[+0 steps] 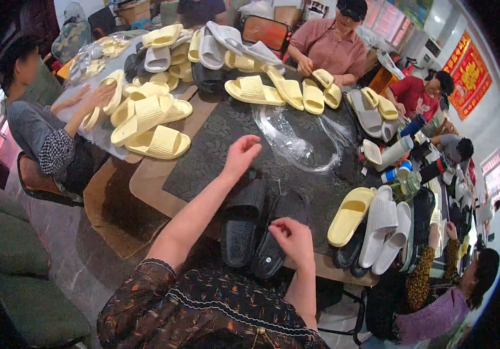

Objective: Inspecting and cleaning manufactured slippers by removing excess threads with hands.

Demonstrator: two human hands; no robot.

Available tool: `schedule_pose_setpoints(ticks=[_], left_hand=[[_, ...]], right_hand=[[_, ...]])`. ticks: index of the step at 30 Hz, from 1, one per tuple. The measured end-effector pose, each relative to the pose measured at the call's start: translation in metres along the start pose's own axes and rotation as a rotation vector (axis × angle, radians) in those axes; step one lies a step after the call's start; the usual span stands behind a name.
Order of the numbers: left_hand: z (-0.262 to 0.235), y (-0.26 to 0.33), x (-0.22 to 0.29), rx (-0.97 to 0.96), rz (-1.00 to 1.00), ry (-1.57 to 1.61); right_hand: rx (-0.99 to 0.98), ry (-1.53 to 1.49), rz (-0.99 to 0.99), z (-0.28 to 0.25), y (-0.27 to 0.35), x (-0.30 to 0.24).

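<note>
A pair of black slippers lies side by side at the table's near edge, toes pointing away from me: a left black slipper (239, 224) and a right black slipper (273, 251) with a small round white sticker on its heel. My left hand (244, 156) hovers beyond the toe of the left one, fingers loosely bent and apart, holding nothing I can see. Over the right slipper is my right hand (294, 239), its thumb and fingertips brought together; anything between them is too small to make out. Clear plastic bags (288, 142) lie past my left hand.
Yellow slippers (160, 142) are heaped at the left, with grey slippers (212, 49) farther back. More yellow, grey and black pairs stand right of me, near a grey slipper (381, 218). Bottles (398, 151) crowd the right side. Several people sit around the table.
</note>
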State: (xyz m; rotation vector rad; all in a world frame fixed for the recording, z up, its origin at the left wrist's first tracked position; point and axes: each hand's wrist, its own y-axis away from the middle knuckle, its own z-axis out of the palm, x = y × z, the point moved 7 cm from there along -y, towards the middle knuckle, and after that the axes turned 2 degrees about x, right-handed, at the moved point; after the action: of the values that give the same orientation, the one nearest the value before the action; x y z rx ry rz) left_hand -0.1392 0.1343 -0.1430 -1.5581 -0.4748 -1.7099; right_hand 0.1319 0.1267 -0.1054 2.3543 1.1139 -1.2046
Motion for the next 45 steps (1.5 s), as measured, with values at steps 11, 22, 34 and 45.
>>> schedule_pose_setpoints(ticks=[11,22,34,45], left_hand=[[-0.259,-0.037,0.078,1.033,0.219,-1.33],[-0.239,-0.052,0.126,0.399,0.271,-0.126],[-0.013,0.093,0.155,-0.47,0.12,0.248],[0.05,0.158,0.06,-0.732,-0.298,0.261]], right_hand=[[-0.063,0.155,0.022,0.009,0.027,0.01],[0.211,0.431,-0.013,0.045,0.003,0.014],[0.359,0.348,0.084,0.007,0.014,0.034],[1.015,0.76,0.181,-0.231,0.07,0.028]])
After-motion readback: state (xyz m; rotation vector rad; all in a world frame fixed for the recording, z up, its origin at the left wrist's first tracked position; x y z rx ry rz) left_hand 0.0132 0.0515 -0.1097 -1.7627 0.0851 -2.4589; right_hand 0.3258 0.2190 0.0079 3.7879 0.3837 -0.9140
